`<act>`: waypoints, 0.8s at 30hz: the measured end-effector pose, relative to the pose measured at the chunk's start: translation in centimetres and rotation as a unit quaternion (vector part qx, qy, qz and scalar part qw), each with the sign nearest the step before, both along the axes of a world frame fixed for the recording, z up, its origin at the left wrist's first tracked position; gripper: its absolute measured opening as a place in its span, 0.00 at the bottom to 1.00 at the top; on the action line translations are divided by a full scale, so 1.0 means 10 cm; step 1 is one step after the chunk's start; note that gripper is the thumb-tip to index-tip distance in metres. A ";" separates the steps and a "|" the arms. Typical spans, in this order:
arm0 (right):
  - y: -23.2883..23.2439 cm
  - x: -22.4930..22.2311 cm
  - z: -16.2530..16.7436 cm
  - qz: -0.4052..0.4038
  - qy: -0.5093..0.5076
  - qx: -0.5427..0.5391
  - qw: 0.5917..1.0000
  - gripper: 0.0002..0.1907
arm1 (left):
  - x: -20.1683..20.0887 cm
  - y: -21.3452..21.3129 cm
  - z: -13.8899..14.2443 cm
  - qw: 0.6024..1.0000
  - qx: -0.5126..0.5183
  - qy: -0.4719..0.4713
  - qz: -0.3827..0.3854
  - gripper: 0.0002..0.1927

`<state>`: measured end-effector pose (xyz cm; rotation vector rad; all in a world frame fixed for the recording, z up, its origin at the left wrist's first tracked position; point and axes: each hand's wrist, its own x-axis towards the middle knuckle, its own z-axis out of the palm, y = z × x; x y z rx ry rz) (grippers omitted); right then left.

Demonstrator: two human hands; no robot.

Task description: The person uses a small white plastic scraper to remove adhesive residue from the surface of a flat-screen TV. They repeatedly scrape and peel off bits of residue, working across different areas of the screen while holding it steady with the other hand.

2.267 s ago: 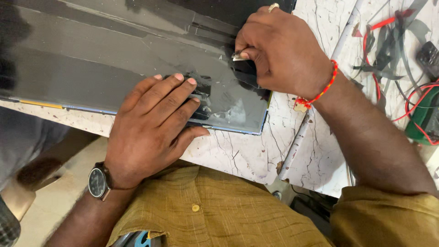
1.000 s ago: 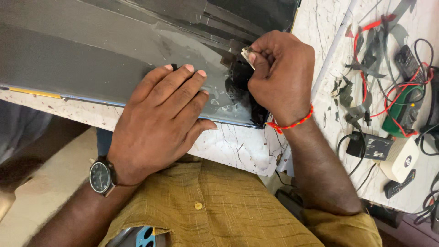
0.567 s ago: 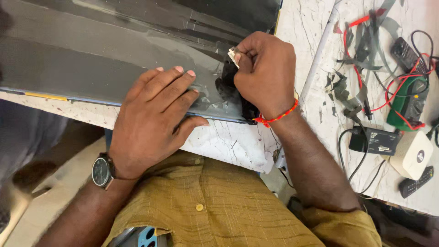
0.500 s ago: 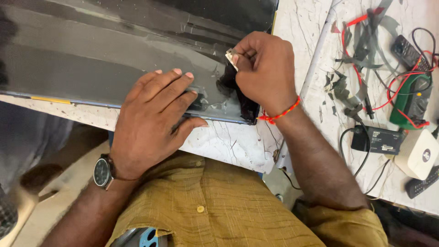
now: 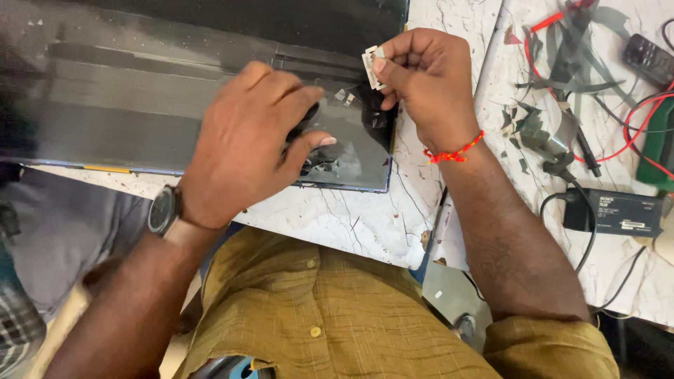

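Your left hand [image 5: 242, 151] lies open, pressing the dark flat panel [image 5: 140, 105] on the white counter [image 5: 337, 217]. Your right hand [image 5: 425, 84] pinches a small blade [image 5: 371, 67] above the panel's corner. Hold steady, scrape gently.

This looks like an electronics repair workshop. A white marble-patterned bench [image 5: 351, 217] carries a large dark flat screen panel [image 5: 140, 105] lying face up along its near edge. Toward the right edge lie red wires [image 5: 632, 137], a black power adapter [image 5: 621, 210] with its cable, scraps of dark tape [image 5: 533, 126] and a small black remote-like device [image 5: 649, 60].
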<state>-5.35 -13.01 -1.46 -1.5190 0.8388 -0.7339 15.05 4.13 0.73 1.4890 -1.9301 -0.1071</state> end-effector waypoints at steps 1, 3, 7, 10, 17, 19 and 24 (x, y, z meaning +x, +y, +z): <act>-0.01 -0.02 0.01 -0.004 -0.013 0.009 1.000 0.02 | -0.01 -0.12 0.02 1.000 -0.010 -0.008 -0.013 0.24; -0.05 -0.06 0.01 -0.006 -0.019 0.016 1.000 0.01 | -0.05 -0.33 0.03 0.999 -0.030 -0.022 -0.040 0.28; -0.11 -0.13 0.00 -0.002 -0.042 0.039 0.998 0.01 | -0.15 -0.53 0.02 0.998 -0.012 -0.034 -0.049 0.22; -0.14 -0.13 -0.05 -0.017 -0.035 0.020 0.999 0.02 | -0.22 -0.55 -0.02 0.998 -0.002 -0.029 -0.047 0.18; -0.14 -0.14 -0.10 -0.008 -0.017 -0.010 1.000 0.01 | -0.22 -0.62 -0.11 0.999 0.027 0.019 -0.040 0.16; -0.13 -0.14 -0.10 -0.005 -0.018 -0.008 1.000 0.01 | -0.20 -0.66 -0.12 0.998 0.039 0.032 -0.040 0.16; -0.11 -0.12 -0.08 -0.004 -0.023 -0.004 1.000 0.02 | -0.18 -0.72 -0.13 0.997 0.054 0.038 -0.038 0.15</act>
